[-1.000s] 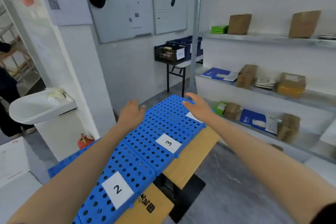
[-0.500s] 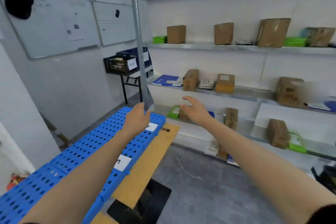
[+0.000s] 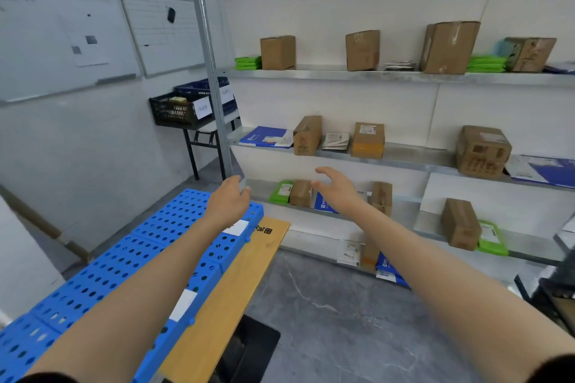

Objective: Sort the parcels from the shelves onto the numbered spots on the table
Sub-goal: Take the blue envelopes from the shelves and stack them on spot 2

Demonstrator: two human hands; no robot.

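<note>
Metal post [image 3: 206,56] stands just beside left hand [image 3: 228,205].

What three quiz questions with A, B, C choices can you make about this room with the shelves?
1. Where is the black plastic crate?
A. on a small side table
B. on the top shelf
C. on the floor

2. What colour are the perforated plastic panels on the wooden table?
A. red
B. blue
C. green

3. What do the left hand and right hand hold?
A. a box
B. an envelope
C. nothing

Answers:
1 A, it rests on that table beside the metal post.
2 B, they are bright blue.
3 C, both hands reach out empty.
</note>
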